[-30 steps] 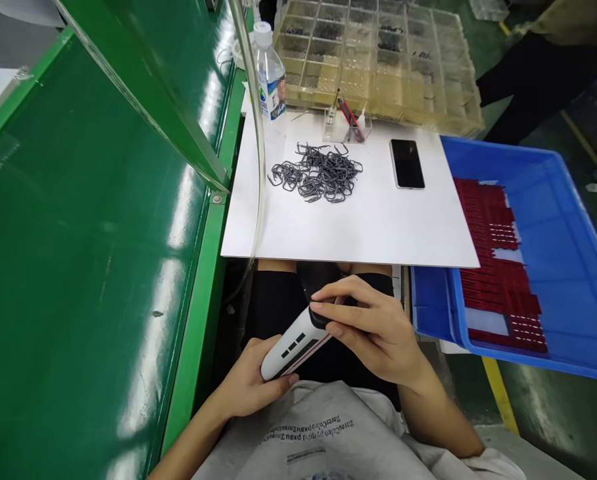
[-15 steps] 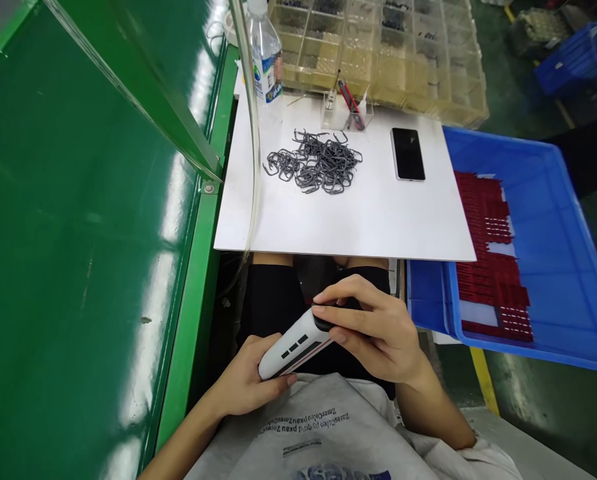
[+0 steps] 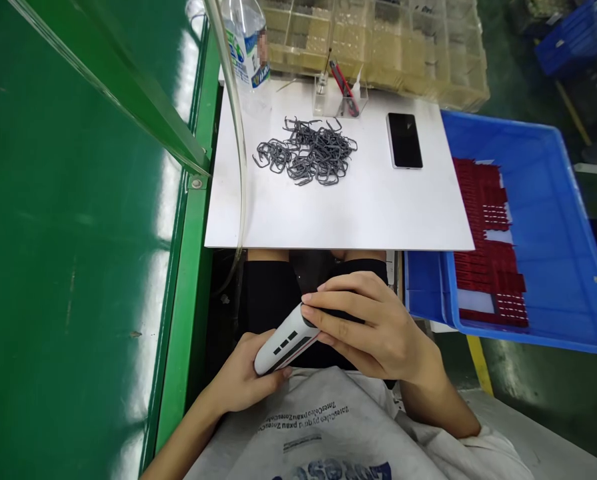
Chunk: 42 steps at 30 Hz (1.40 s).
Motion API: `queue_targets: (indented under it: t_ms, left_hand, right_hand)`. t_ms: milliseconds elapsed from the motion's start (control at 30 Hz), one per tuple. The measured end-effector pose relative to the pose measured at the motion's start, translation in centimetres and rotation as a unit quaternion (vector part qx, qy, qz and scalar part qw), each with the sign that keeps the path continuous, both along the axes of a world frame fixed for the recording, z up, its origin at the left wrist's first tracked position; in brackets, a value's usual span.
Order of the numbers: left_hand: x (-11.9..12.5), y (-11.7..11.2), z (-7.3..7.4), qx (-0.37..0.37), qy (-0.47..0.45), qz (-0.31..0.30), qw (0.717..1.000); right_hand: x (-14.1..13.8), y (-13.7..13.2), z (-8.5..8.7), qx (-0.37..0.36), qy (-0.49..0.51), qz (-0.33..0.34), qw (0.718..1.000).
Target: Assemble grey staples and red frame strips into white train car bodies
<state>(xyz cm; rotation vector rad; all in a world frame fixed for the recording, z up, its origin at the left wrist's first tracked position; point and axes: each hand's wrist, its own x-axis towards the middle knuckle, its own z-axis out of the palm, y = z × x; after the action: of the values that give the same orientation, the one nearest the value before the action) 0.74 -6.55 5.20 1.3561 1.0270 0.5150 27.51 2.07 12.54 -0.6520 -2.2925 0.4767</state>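
Observation:
Over my lap I hold a white plastic housing with a black end, dark slots and a thin red line along its side. My left hand is closed around its lower left end. At its upper right, my right hand grips the black end with the fingers laid over the edge. The underside and far face are hidden. Past my knees, a pile of dark grey bent strips or loops lies on the white tabletop.
A phone, a small clear holder with tools and a water bottle stand on the table. Behind is a compartment tray. A clear hose hangs at left. Right, a blue bin holds dark red pieces.
The view has shifted slightly, so the table and its things sit a little higher and further left. Both hands keep hold of the housing, and my right fingers have shifted slightly on its black end.

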Motion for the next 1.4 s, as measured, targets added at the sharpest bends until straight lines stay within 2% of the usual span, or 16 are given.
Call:
queue_targets:
  t_ms: [133,267,433,533,667,767,967,1100,1400]
  left_hand:
    - [0.1,0.0,-0.3,-0.024,0.008,-0.007,1.0]
    - [0.1,-0.3,-0.8,-0.034,0.019,-0.003,0.999]
    - [0.1,-0.3,-0.5,-0.043,0.013,-0.019,0.999]
    - [-0.1,-0.2,-0.3,-0.053,-0.007,-0.037,0.998]
    - [-0.3,0.0,-0.3,-0.077,-0.059,-0.075,0.993]
    - [-0.1,0.1,-0.1,-0.105,-0.087,-0.096,0.986]
    - [0.3,0.2,-0.2,-0.119,-0.063,-0.104,0.985]
    - [0.4,0.0,-0.5,-0.121,-0.05,-0.121,0.984]
    - [0.8,-0.3,-0.6,-0.153,-0.059,-0.15,0.975]
  right_hand:
    - [0.1,0.1,0.1,-0.005,-0.007,0.021,1.0]
    - [-0.2,-0.1,-0.3,-0.029,-0.016,-0.004,0.999]
    - [0.1,0.1,-0.9,-0.044,0.01,0.022,0.999]
    - [0.6,-0.1,-0.9,-0.017,-0.02,0.018,0.999]
    - [1.3,-1.3,-0.5,0.06,-0.062,0.011,0.996]
    - [1.6,-2.3,-0.4,0.066,-0.048,0.0,0.997]
    - [2.5,-3.9,0.0,0.071,-0.114,-0.032,0.99]
    - [3.3,-4.3,-0.2,0.081,-0.114,-0.023,0.99]
    - [5.0,-4.5,-1.1,0.151,-0.127,0.003,0.98]
